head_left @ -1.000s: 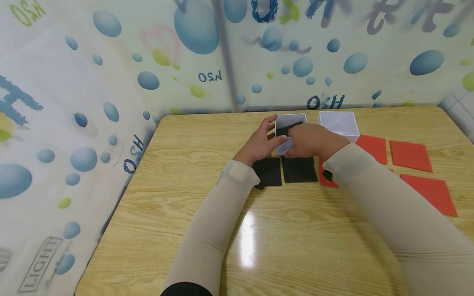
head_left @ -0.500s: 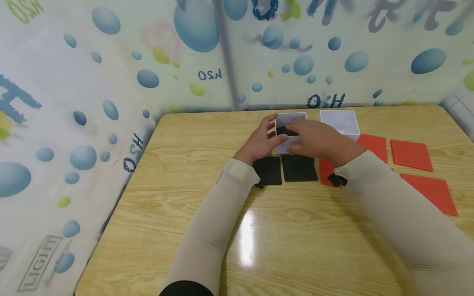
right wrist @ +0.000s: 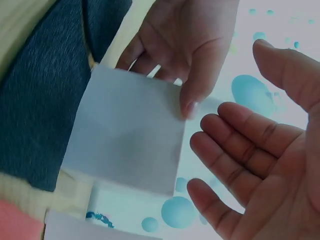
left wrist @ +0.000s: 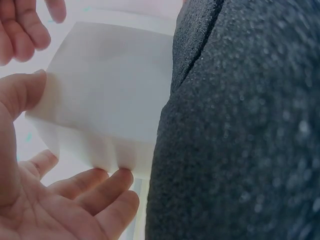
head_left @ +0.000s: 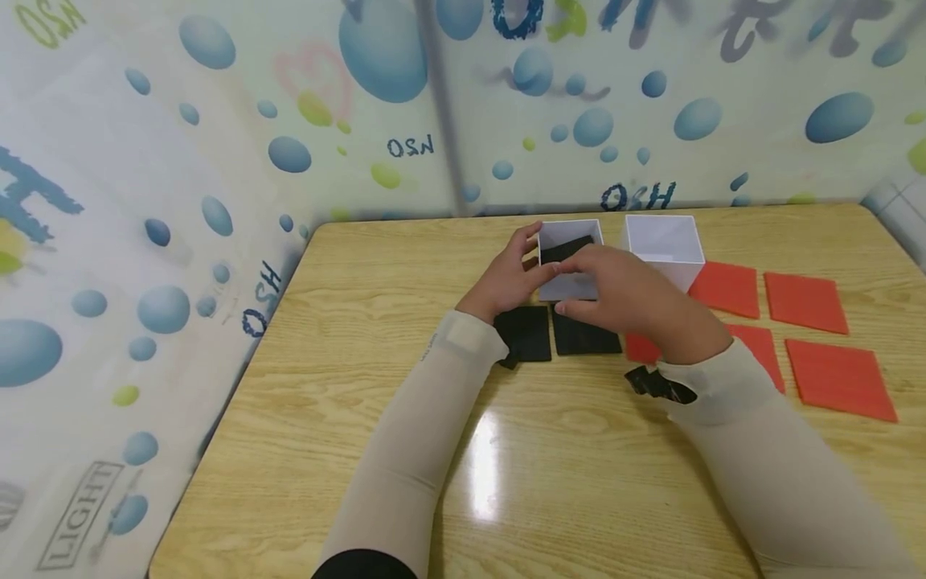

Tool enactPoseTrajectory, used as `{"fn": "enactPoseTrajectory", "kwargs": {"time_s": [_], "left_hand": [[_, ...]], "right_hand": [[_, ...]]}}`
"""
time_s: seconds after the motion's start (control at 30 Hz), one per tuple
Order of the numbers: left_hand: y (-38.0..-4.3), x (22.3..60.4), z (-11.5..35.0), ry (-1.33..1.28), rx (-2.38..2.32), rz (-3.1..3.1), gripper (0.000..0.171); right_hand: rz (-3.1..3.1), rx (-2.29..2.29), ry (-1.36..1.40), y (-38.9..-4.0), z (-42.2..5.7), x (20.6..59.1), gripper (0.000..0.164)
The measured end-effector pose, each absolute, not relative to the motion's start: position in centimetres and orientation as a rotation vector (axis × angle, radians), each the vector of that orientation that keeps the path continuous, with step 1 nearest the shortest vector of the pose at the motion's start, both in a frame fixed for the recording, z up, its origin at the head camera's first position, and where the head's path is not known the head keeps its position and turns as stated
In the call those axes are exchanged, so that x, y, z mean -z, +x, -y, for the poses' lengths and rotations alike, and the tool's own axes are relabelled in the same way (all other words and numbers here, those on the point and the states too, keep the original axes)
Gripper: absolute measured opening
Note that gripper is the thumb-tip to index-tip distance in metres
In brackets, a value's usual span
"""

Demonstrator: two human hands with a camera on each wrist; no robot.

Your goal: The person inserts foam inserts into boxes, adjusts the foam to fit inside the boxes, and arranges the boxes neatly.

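My left hand [head_left: 506, 277] grips a small white open-topped box [head_left: 579, 287] at its left side, thumb on the front corner and fingers along the side wall, as the left wrist view also shows on the box [left wrist: 110, 85]. Inside leans a flat black square [head_left: 567, 249], partly hidden. My right hand [head_left: 640, 301] hovers at the box's front right, its fingers extended and nothing held. In the right wrist view its fingers [right wrist: 240, 145] are apart from the box wall. Below the hands lie two black squares [head_left: 526, 334], the right one partly covered by my right hand.
A second white open box [head_left: 664, 241] stands just to the right, near the table's back edge. Several red squares [head_left: 803, 301] lie on the right of the wooden table [head_left: 333, 386]. A printed cloth wall [head_left: 492, 104] rises behind.
My right hand has let go of the black square in the box and drawn back toward the front right. My left hand has stayed in place on the box.
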State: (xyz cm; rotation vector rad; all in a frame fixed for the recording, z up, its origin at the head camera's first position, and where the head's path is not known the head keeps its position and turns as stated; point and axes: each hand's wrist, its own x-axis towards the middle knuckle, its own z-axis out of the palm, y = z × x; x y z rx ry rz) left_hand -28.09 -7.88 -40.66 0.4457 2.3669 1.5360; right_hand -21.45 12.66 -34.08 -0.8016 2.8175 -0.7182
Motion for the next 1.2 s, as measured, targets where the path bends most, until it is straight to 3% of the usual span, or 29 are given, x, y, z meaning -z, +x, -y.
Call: {"fn": "enactPoseTrajectory", "kwargs": {"time_s": [0.6, 0.9, 1.2], "left_hand": [[-28.5, 40.6, 7.9, 0.474, -1.543, -2.381, 0.081], [-28.3, 40.6, 7.8, 0.451, -1.550, -2.358, 0.081], [-28.2, 40.7, 8.0, 0.442, -1.563, -2.334, 0.081]], "right_hand": [[-2.749, 0.706, -0.975, -21.5, -11.1, 36.9, 0.058], [-2.756, 0.550, -0.878, -21.2, -10.0, 38.2, 0.072], [-2.737, 0.514, -0.836, -20.9, -9.3, 38.8, 0.076]]}}
